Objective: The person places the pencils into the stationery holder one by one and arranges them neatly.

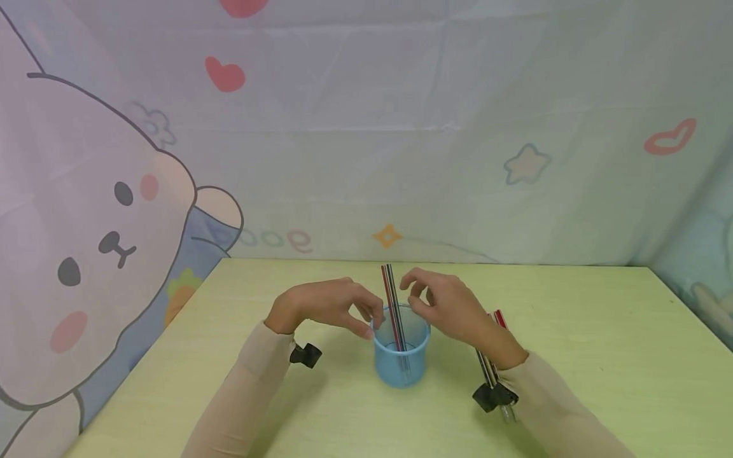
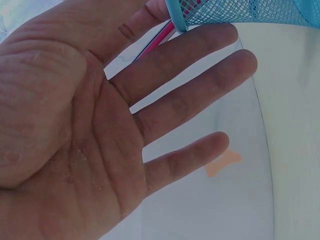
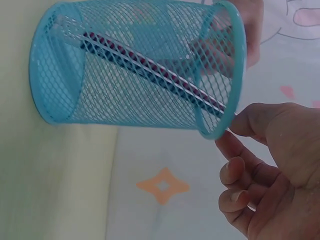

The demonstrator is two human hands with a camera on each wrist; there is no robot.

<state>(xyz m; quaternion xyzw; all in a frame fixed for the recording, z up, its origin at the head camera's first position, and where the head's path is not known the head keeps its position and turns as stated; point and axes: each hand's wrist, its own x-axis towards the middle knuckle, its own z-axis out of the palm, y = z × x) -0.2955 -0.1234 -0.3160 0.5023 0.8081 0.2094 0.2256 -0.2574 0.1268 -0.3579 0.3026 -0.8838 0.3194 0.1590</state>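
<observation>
A light blue mesh pen holder stands upright on the table. Inside it lean a few slim pens, red and dark with pale stripes, their clear-capped ends down. My left hand holds the holder's rim at its left side between thumb and forefinger; its other three fingers extend loosely. Beside the right part of the rim, my right hand has its fingers bent loosely, thumb and forefinger apart. In the right wrist view, the right thumb overlaps the rim and hides the pens' upper ends.
More pens, red and dark with clear ends, lie on the table under my right wrist, partly hidden by it. The pale yellow table reaches back to a printed cloth backdrop.
</observation>
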